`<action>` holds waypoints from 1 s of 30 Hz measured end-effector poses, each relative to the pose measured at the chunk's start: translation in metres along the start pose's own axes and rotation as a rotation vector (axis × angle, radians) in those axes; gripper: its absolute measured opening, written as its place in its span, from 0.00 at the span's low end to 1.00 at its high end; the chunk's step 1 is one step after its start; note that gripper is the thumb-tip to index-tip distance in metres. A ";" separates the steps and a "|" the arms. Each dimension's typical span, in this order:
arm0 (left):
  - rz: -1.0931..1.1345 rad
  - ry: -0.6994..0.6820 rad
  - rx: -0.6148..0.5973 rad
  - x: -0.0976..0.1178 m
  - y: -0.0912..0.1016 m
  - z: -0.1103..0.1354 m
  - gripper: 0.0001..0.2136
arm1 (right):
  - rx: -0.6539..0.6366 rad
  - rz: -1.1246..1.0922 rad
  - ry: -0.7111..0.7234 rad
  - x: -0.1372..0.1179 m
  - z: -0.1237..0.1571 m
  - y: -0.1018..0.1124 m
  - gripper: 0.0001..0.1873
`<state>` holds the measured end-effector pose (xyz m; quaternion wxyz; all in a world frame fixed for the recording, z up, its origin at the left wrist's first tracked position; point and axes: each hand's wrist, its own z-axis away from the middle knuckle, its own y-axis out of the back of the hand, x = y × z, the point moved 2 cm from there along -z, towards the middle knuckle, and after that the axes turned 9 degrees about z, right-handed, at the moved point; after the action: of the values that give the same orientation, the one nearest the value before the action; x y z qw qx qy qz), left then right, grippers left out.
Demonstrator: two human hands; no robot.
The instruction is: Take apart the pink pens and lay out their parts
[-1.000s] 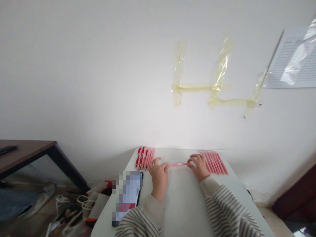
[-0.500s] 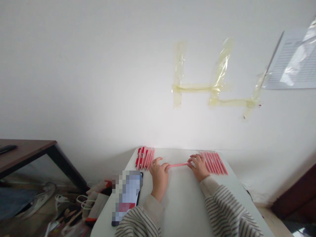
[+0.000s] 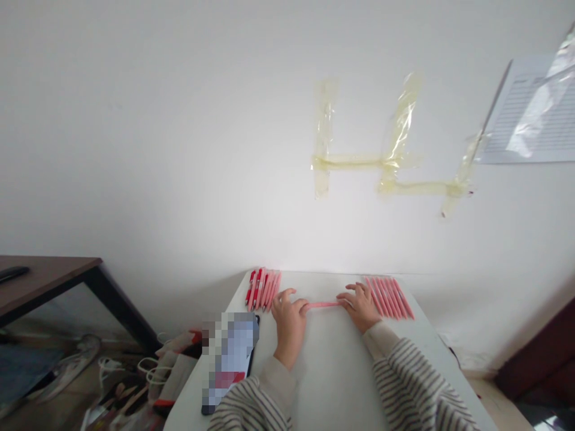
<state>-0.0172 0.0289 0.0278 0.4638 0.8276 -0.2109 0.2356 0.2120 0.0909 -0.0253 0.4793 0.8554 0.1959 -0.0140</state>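
Note:
A pink pen point(image 3: 322, 304) lies crosswise between my two hands, just above or on the white table point(image 3: 332, 365); I cannot tell which. My left hand point(image 3: 288, 314) pinches its left end between thumb and fingers. At the other end, the fingers of my right hand point(image 3: 360, 304) close on the pen. Beyond my left hand is a group of red and pink pens point(image 3: 263, 288), side by side. Several pink pens point(image 3: 390, 297) form a neat row right beside my right hand.
A phone point(image 3: 233, 359) with a blurred screen lies at the table's left edge. Behind the table rises a white wall point(image 3: 179, 149) with yellowed tape point(image 3: 354, 161) and a taped paper point(image 3: 530, 114). Bags and cables point(image 3: 155, 371) clutter the floor at left, near a brown desk point(image 3: 49, 269).
My right hand has shifted slightly left along the pen, and the pen's right end has dipped, so it is nearly level. My left hand stays on its end.

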 end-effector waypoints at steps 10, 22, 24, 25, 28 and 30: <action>-0.014 0.005 -0.002 0.000 -0.001 0.002 0.06 | -0.211 -0.046 0.004 0.004 -0.006 0.002 0.08; -0.034 0.009 -0.020 0.001 -0.001 0.002 0.03 | -0.130 -0.074 0.010 -0.003 -0.004 0.006 0.09; -0.034 0.002 -0.026 0.000 -0.002 0.003 0.03 | -0.118 -0.076 0.014 -0.003 -0.003 0.007 0.11; -0.036 0.002 -0.032 -0.001 -0.002 0.003 0.04 | -0.112 -0.073 0.007 -0.003 -0.003 0.007 0.12; -0.045 0.016 -0.056 -0.002 -0.003 0.003 0.05 | -0.111 -0.056 -0.020 -0.002 -0.002 0.006 0.12; -0.050 0.016 -0.058 -0.002 -0.003 0.003 0.04 | -0.119 -0.056 -0.019 -0.002 -0.002 0.006 0.11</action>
<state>-0.0162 0.0279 0.0232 0.4951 0.8169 -0.1931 0.2241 0.2119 0.0893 -0.0186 0.5304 0.8194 0.2159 -0.0239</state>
